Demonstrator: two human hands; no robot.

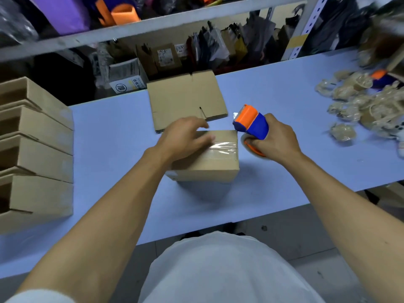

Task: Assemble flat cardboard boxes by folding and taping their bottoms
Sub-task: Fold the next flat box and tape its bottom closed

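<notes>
A small brown cardboard box [209, 167] stands on the pale blue table [113, 149] in front of me, bottom up, with a strip of clear tape [223, 149] across its top face. My left hand [185, 136] lies flat on the box's left part, fingers spread. My right hand [273, 138] grips a blue and orange tape dispenser [251, 121] just off the box's right edge, its toothed blade pointing left. Behind the box lies a stack of flat, unfolded cardboard boxes [185, 97].
Several assembled boxes [37, 154] are stacked on their sides along the table's left end. Crumpled wads of used tape [358, 101] cover the far right. A shelf [153, 25] packed with goods runs behind the table. The table's near edge is at my waist.
</notes>
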